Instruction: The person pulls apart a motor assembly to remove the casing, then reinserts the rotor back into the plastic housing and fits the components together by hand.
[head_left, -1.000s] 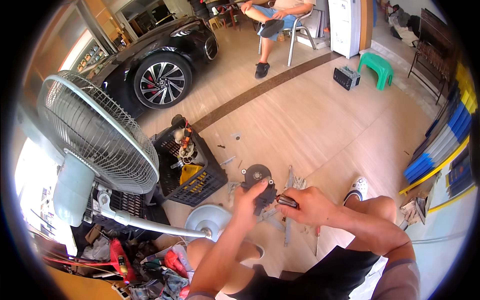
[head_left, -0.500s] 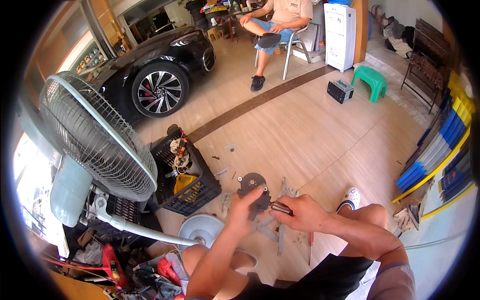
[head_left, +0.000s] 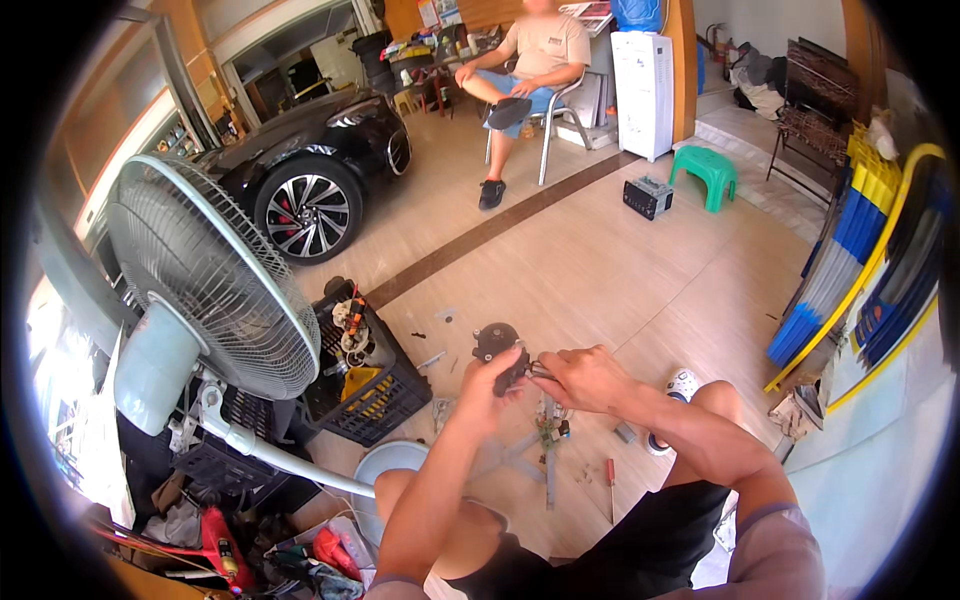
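Observation:
My left hand [head_left: 486, 388] grips a black motor-like part [head_left: 497, 341] with a round, flat top and small lugs at its rim. Its thumb lies over the lower body of the part. On the other side, my right hand [head_left: 588, 378] is closed around a slim tool [head_left: 541, 371] with metal showing, its tip against the side of the part. The fingers hide most of the tool, so its exact kind is unclear. Below the hands, a small green circuit board [head_left: 548, 430] and grey metal strips [head_left: 550, 482] lie on the floor. A red-handled screwdriver [head_left: 611, 472] rests to their right.
Left of my hands stand a black plastic crate [head_left: 395, 405] full of parts and a pedestal fan [head_left: 215, 290]. Farther off are a black car [head_left: 310, 205], a seated person [head_left: 545, 60], a green stool [head_left: 705, 172] and a car stereo unit [head_left: 648, 198]. Blue and yellow strips [head_left: 840, 260] lean at right.
The view has shifted a little. My right hand has turned, knuckles now higher, and the tool's dark handle is more covered. The circuit board and screwdriver handle on the floor show more clearly.

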